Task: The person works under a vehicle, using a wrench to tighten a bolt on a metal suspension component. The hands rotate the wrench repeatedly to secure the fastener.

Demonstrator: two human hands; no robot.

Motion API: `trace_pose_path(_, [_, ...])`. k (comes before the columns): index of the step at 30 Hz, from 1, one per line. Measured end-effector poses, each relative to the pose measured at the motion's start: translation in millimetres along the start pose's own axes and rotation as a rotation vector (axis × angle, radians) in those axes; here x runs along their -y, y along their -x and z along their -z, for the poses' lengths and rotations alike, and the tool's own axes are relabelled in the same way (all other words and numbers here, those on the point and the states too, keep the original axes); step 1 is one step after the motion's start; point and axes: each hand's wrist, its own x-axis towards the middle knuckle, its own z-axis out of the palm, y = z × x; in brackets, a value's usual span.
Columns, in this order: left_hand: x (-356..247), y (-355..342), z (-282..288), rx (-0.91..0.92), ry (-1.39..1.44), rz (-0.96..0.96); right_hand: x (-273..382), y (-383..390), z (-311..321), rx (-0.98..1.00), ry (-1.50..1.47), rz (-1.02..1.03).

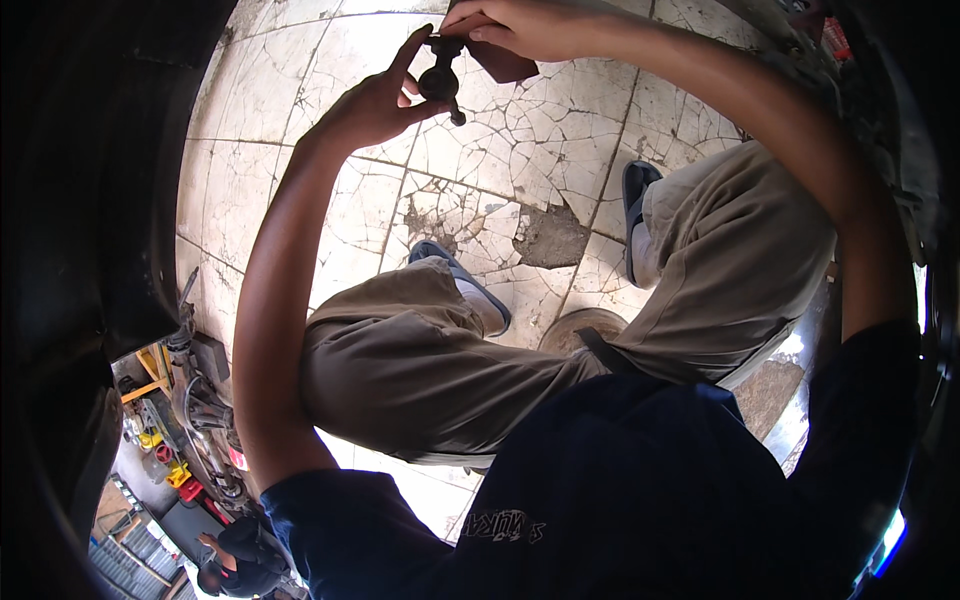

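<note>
Near the top of the head view, my left hand (pixel 405 100) grips a small dark metal part (pixel 440 80) with knobbed ends, its fingers and thumb spread around it. Just to its right, my right hand (pixel 510 28) has its fingers closed on a flat red-brown sheet (pixel 505 62), which is beside or against the metal part; whether they touch is unclear.
Below are cracked floor tiles (pixel 470 130), my sandaled feet and a round object (pixel 575 322) between my legs. Metal parts, coloured tools (pixel 175 470) and another person (pixel 240 555) show at lower left. A large dark shape (pixel 90 220) fills the left edge.
</note>
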Motion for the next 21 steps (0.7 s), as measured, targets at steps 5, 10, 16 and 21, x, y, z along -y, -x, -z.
trace_pose_path(5, [1, -2, 0, 0.011, 0.014, 0.004, -17, -4, -6, -0.016, 0.010, 0.057])
trace_pose_path(10, [4, 2, -1, -0.004, -0.001, 0.022, -1, -2, -2, -0.007, 0.088, 0.031])
trace_pose_path(16, [5, -2, -1, 0.000, 0.009, 0.014, -2, -2, -1, -0.098, 0.122, 0.073])
trace_pose_path(21, [3, -2, -1, 0.001, 0.007, 0.015, 1, 0, -1, -0.060, 0.125, 0.062])
